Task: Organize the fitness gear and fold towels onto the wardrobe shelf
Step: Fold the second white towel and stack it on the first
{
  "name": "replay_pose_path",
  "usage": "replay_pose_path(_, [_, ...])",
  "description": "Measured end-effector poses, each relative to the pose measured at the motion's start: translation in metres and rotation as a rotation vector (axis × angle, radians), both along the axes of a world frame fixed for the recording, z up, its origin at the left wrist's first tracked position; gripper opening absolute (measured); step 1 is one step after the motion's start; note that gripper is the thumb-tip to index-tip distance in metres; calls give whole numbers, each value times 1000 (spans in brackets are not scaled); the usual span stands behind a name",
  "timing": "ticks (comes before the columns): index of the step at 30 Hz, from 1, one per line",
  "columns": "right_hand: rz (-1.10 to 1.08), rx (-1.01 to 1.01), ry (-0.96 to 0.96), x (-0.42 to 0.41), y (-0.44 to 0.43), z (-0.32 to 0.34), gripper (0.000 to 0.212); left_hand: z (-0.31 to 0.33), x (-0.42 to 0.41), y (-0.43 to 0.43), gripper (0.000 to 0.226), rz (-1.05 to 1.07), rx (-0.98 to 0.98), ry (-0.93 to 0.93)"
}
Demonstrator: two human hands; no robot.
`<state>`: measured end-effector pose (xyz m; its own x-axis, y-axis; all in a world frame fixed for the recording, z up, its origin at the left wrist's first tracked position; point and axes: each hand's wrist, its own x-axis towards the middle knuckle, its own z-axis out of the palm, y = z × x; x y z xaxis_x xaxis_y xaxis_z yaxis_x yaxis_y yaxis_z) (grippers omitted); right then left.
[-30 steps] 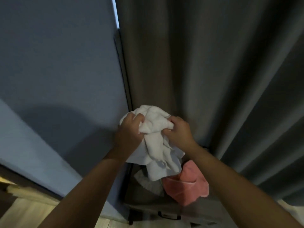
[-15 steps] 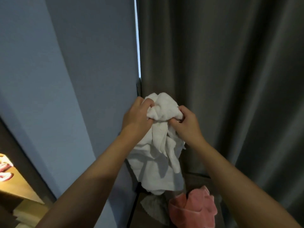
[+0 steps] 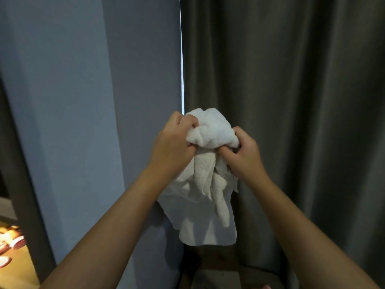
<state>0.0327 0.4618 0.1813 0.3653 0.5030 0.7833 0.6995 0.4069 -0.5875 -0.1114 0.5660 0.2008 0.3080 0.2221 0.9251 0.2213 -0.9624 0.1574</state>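
A crumpled white towel [image 3: 206, 184] hangs in the air at the middle of the view. My left hand [image 3: 173, 144] grips its bunched top from the left. My right hand [image 3: 243, 153] grips the same bunch from the right, fingers curled into the cloth. The towel's lower part hangs loose below both hands. A sliver of the pink cloth [image 3: 265, 286] shows at the bottom edge. The wardrobe shelf is out of view.
A dark grey curtain [image 3: 291, 101] fills the right half, close behind the towel. A blue-grey wall [image 3: 83, 101] takes up the left. At the lower left a lit wooden surface [image 3: 12, 253] with small objects shows past a dark frame [image 3: 25, 205].
Both hands have lifted the white towel higher, and the view has tilted up. The pink cloth and the surface below it have dropped almost out of view.
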Motion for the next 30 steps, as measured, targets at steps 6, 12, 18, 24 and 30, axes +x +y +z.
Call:
replay_pose_path(6, [133, -27, -80, -23, -19, 17, 9, 18, -45, -23, 33, -23, -67, 87])
replay_pose_path(12, [392, -104, 47, -65, -16, -5, 29, 6, -102, -40, 37, 25, -177, 255])
replay_pose_path(18, [584, -236, 194, -124, 12, -45, 32, -24, -169, -35, 38, 153, -246, 326])
replay_pose_path(24, [700, -334, 219, -196, 63, -71, 30, -45, -247, -10, 37, 260, -372, 353])
replay_pose_path(30, [734, -356, 181, -268, 125, -89, 36, -61, -323, 41, 35, 277, -469, 362])
